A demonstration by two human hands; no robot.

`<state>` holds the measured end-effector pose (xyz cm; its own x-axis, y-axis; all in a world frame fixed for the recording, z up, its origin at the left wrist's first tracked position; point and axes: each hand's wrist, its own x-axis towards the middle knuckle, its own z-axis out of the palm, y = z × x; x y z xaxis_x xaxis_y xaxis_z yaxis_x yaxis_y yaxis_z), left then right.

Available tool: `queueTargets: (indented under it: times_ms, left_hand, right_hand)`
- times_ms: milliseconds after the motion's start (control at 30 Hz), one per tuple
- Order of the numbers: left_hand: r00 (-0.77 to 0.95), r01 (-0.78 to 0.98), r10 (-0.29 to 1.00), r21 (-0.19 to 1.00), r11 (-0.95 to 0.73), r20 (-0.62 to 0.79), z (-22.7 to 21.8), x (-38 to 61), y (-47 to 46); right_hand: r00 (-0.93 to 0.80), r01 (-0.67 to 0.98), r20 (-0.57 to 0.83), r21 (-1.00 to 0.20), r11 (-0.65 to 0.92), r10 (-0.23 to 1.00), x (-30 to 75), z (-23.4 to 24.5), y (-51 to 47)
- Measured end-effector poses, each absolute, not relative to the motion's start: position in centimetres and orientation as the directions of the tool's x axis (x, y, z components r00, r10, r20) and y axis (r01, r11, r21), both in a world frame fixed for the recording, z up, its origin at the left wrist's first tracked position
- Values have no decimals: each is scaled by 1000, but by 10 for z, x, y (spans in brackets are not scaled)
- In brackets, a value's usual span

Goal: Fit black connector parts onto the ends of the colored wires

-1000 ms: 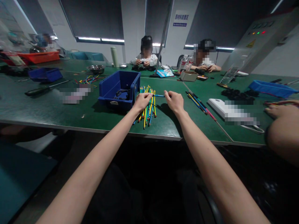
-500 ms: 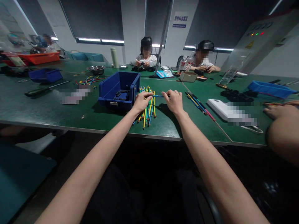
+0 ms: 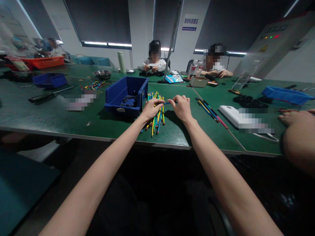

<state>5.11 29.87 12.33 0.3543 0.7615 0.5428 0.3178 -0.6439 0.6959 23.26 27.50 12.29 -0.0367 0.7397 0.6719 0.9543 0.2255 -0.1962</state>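
One blue wire (image 3: 168, 103) is pinched between my left hand (image 3: 150, 109) and right hand (image 3: 182, 107), just above the pile of wires (image 3: 157, 118) right of the bin (image 3: 125, 95); only a few loose wires (image 3: 208, 108) lie apart, farther right.

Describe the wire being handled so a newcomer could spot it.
On the green table, right of the blue bin, lies a pile of coloured wires. The blue wire is held just above it, pinched between left hand and right hand; it alone runs sideways, across the others.

Wall sign (image 3: 190, 22): Chinese chars, too small to read.
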Motion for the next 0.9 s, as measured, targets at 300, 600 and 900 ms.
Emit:
queueTargets:
  times_ms: [300, 600, 900]
  left_hand:
    - [304, 334, 762, 685, -647, 572, 126, 50, 294]
    - [346, 293, 766, 714, -636, 541, 128, 49, 289]
    - [292, 318, 803, 739, -594, 520, 127, 51, 292]
  right_hand:
    - [-50, 953, 625, -205, 225, 779, 232, 119, 276]
    - [-126, 966, 604, -106, 236, 787, 221, 121, 273]
    - [-249, 898, 519, -192, 396, 818, 213, 120, 268]
